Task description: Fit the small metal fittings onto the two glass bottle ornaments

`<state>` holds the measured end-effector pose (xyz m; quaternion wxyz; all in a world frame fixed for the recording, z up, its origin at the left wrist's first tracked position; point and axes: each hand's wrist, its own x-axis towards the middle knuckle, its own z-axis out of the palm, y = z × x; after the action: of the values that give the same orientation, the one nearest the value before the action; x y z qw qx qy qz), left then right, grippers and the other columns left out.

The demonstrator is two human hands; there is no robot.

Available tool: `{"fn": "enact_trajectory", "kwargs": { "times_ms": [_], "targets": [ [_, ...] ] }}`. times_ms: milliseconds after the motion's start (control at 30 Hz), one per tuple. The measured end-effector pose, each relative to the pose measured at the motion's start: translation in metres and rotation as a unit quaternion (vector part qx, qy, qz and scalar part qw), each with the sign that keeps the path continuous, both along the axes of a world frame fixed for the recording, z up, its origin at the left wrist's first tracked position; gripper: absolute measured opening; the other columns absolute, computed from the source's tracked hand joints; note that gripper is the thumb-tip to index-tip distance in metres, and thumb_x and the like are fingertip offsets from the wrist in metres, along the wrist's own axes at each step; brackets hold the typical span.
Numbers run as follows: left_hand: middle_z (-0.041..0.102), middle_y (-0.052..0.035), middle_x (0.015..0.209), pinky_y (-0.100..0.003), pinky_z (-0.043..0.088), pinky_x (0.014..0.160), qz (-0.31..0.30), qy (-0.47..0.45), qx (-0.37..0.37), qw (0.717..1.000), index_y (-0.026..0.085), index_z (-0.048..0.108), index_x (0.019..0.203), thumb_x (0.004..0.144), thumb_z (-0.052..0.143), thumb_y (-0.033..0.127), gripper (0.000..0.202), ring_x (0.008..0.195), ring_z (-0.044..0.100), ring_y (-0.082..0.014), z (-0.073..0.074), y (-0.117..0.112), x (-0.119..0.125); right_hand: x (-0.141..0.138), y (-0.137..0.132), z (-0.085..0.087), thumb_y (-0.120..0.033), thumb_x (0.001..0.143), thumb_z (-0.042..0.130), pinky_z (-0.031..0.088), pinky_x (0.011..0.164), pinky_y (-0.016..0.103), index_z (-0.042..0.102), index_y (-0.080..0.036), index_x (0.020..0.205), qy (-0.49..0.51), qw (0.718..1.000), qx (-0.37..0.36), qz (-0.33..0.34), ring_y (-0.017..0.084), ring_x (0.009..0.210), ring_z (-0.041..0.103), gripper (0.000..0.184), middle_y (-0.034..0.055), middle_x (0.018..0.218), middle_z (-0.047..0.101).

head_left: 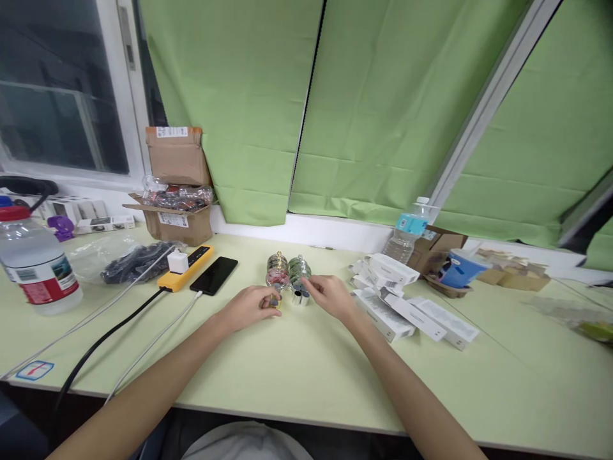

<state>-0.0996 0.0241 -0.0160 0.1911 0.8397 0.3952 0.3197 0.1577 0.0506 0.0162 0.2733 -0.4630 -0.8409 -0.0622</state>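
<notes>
Two small ornate cylinders with gold pointed tops stand side by side on the table, one reddish (277, 271) and one green (297, 265). My left hand (251, 305) has its thumb and fingers curled round the low yellow-gold front part of the reddish ornament. Against the green ornament's front, my right hand (329, 294) pinches with thumb and forefinger. A shiny silvery base (300, 298) shows below those fingertips. Fine details of both ornaments are too small and blurred to make out.
Several white boxes (383, 313) lie piled right, before a water bottle (405, 233) and a blue cup (457, 268). Leftward are a black phone (214, 275), a yellow power strip (178, 281) with cables, a large bottle (38, 262) and an open cardboard box (184, 227).
</notes>
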Motion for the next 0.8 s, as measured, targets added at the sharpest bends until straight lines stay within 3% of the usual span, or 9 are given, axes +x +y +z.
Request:
{"fn": "enact_trajectory", "kwargs": {
  "times_ms": [200,367,500,800],
  "targets": [
    [0.057,0.0028,0.072,-0.024,0.04,0.063,0.01,0.007,0.001,1.0,0.023,0.066,0.1,0.081,0.067,0.046,0.03,0.066,0.053,-0.0143,-0.001,-0.001,0.003,0.0,-0.001,-0.002,-0.045,0.1,0.035,0.028,0.056,0.025,0.051,-0.02,0.06,-0.003,1.0,0.01,0.019,0.012,0.051,0.043,0.05,-0.001,0.055,0.052],
    [0.058,0.003,0.072,-0.024,0.04,0.065,0.013,0.026,0.034,0.999,0.025,0.065,0.103,0.084,0.063,0.037,0.023,0.068,0.053,-0.0147,0.004,-0.004,0.001,-0.012,-0.007,-0.005,-0.04,0.098,0.046,0.04,0.066,0.026,0.065,-0.021,0.082,0.013,0.993,0.037,0.11,0.015,0.07,0.057,0.031,0.0034,0.077,0.063],
    [0.057,0.0034,0.072,-0.023,0.038,0.062,0.023,0.026,0.047,0.998,0.024,0.061,0.102,0.087,0.058,0.032,0.017,0.066,0.052,-0.0143,0.006,-0.003,-0.003,-0.031,-0.013,-0.01,-0.039,0.094,0.055,0.045,0.076,0.031,0.068,-0.023,0.097,-0.009,0.985,0.054,0.162,0.019,0.086,0.059,0.021,0.0067,0.092,0.063],
    [0.064,0.0002,0.089,-0.025,0.044,0.071,0.043,0.017,0.062,0.997,0.024,0.061,0.1,0.083,0.058,0.025,0.017,0.079,0.059,-0.017,0.001,0.003,-0.004,-0.04,-0.006,-0.03,-0.035,0.094,0.059,0.043,0.08,0.034,0.067,-0.023,0.095,-0.062,0.987,0.031,0.146,0.021,0.089,0.058,0.015,0.0057,0.091,0.063]
  ]
}}
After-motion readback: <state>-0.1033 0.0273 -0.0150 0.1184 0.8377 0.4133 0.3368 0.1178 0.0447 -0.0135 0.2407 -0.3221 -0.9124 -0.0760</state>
